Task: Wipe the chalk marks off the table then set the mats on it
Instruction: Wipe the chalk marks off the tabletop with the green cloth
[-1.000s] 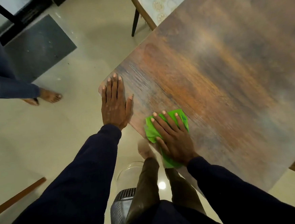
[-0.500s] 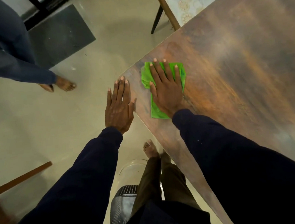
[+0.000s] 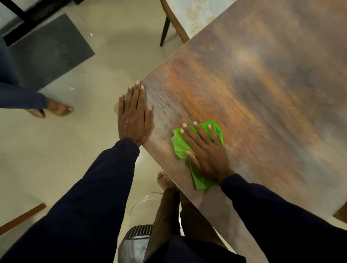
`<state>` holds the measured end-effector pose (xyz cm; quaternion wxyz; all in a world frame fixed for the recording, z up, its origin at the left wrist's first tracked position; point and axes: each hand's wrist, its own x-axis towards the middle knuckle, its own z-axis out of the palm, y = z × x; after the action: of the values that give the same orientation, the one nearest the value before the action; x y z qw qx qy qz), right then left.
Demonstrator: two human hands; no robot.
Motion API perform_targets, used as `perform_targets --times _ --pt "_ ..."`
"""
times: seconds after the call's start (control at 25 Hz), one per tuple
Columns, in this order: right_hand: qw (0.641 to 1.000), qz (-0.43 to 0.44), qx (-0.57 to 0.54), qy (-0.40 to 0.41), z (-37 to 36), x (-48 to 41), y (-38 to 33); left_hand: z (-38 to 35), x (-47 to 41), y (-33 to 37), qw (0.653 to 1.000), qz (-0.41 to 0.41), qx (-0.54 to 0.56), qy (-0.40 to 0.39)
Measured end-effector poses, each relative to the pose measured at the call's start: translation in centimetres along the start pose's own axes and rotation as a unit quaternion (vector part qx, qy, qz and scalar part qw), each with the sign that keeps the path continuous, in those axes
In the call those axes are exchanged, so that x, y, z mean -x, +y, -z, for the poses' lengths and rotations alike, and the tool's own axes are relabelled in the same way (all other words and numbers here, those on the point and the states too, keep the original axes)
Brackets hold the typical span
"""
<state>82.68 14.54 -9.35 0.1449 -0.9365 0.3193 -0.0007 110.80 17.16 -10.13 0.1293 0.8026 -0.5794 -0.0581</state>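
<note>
Table (image 3: pixel 270 103), brown wood-grain, filling right of view. Left hand (image 3: pixel 134 117) flat on near corner, fingers straight, together. Right hand (image 3: pixel 207 151) beside it, fingers spread flat, pressing green cloth (image 3: pixel 179 145) near table edge; rest of top ahead and right of fingertips

no text, label, brand, number or sign can be read anywhere in the view. the green cloth (image 3: pixel 202 181) carries a faint darker mark near its lower end, too blurred to make out. the chair cushion (image 3: pixel 204 8) shows only round ornamental patterns, not letters.
</note>
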Motion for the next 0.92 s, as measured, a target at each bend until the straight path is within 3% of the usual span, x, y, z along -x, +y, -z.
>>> perform_targets --times 0.24,0.48,0.72,0.92 --pt "0.991 -0.107 0.035 0.068 0.9 -9.3 3.1 -0.9 -0.1 -0.4 0.998 -0.052 -0.034 -0.003" --pt "0.984 -0.139 0.048 0.098 0.9 -16.1 1.9 -1.2 0.1 -0.8 0.998 -0.055 -0.032 -0.004" --pt "0.990 -0.113 -0.036 0.071 -1.6 -2.3 -4.6 -0.7 0.9 0.6 0.995 -0.065 -0.053 -0.049" --pt "0.986 -0.155 -0.035 0.058 -1.7 10.9 -1.0 -1.7 2.6 8.2 0.985 -0.145 -0.023 -0.091"
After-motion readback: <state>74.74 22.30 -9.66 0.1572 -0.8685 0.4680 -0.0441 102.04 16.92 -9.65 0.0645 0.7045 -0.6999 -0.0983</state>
